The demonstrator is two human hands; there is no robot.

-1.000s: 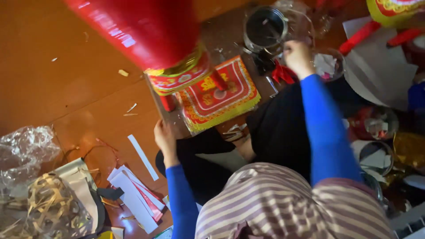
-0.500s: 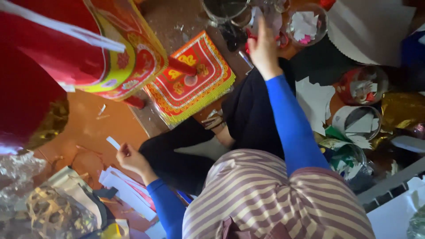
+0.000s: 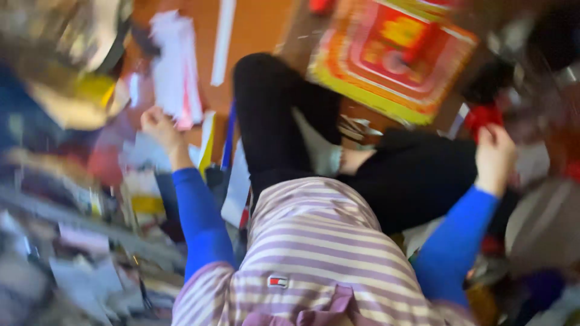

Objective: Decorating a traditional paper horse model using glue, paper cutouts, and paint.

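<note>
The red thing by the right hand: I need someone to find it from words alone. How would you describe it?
Start at the large square panel with red centre and yellow border, lying on the brown floor beyond the crossed legs. Go down to its lower right corner, where the right hand reaches. The small red thing sits at its fingertips, plain bright red, blurred, with no yellow.

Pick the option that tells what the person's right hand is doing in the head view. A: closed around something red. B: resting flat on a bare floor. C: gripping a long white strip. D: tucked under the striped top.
A: the right hand is curled at a small red thing near the red-and-yellow patterned square; blur hides what that thing is.
</note>
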